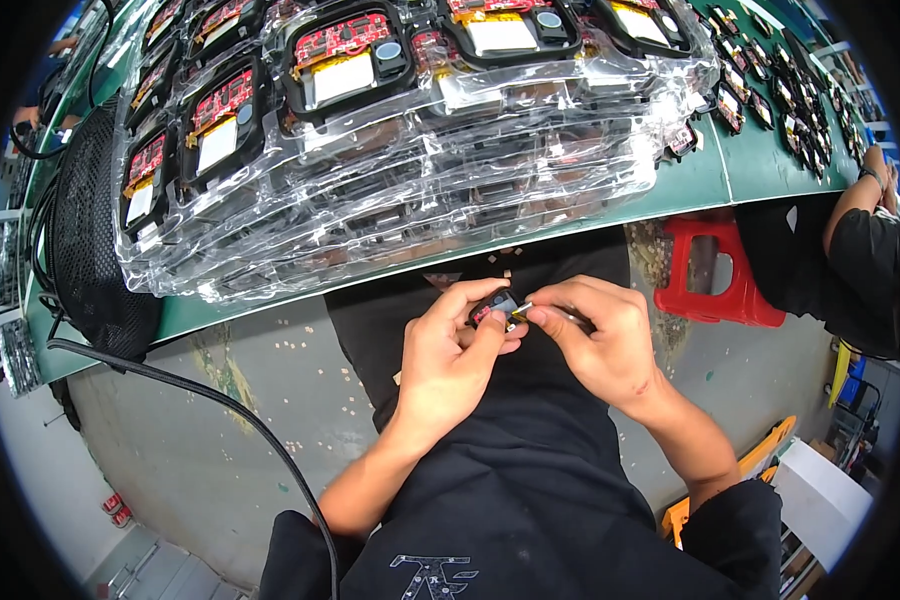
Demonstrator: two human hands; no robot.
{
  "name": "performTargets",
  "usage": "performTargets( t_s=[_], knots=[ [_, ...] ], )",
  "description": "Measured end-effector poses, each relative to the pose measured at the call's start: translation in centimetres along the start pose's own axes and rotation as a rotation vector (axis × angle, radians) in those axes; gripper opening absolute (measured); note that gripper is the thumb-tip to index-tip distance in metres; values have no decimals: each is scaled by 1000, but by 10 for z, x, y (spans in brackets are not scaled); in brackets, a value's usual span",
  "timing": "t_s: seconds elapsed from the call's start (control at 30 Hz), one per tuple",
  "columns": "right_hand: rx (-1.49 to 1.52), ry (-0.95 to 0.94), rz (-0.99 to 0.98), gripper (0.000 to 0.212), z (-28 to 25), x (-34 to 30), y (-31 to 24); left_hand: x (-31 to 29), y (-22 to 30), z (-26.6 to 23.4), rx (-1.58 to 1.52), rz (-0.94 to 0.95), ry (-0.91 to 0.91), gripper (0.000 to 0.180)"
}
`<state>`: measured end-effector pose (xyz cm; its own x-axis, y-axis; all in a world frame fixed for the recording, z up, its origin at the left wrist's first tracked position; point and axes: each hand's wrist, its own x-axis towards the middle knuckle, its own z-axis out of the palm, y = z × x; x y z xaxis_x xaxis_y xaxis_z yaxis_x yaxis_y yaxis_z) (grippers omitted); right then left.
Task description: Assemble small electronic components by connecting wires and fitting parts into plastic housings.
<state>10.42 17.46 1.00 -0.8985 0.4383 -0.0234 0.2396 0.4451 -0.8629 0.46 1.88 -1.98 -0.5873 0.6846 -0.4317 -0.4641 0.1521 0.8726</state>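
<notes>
Above my lap, my left hand (455, 355) is closed around a small black electronic device housing (494, 303), thumb on its face. A bit of red shows at the housing's left edge and some yellow at its right. My right hand (605, 335) pinches a thin pale piece (523, 309) against the right side of the housing. Something dark and slim lies between the right fingers; its kind is hidden. In front of my hands, stacked clear plastic trays (400, 215) hold black housings (350, 62) with red circuit boards, white battery packs and yellow tape.
A green-topped table (705, 185) carries the trays, with many small devices (790, 95) spread at the right. A black mesh bag (95, 220) hangs at the left edge. A black cable (210, 400) crosses beside my left arm. Another person's arm (855, 205) and a red stool (705, 275) are at right.
</notes>
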Motion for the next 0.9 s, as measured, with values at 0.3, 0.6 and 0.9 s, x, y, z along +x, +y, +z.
performTargets(
  t_s=[0.3,0.6,0.9],
  knots=[
    [-81,85,-109,22,7,-6,0,-4,0,7,18,50,42,28],
    [-83,100,-66,18,8,-8,0,-5,-3,13,39,54,-1,32],
    [130,1,167,10,2,-3,-1,-5,-5,3,58,29,-95,45]
  ],
)
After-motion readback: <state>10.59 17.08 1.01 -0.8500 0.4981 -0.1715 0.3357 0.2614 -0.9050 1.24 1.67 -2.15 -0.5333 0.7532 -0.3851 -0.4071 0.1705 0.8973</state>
